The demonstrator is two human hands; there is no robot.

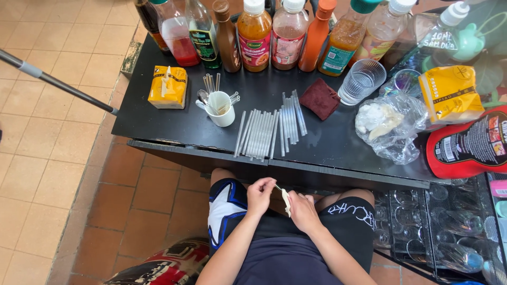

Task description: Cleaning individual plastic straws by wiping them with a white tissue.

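Above the lap, the left hand and right hand both pinch a small pale wrapper, fingers closed on it, below the black surface holding wrapped straws.

Counts around the white mug

Behind it ten sauce bottles; right of it one maroon cloth, one clear tumbler; left, one yellow carton.

A small, pale, cream-coloured paper wrapper hangs nearly upright between both hands above the lap, its upper end pinched, with a thin straw tip showing at its top.
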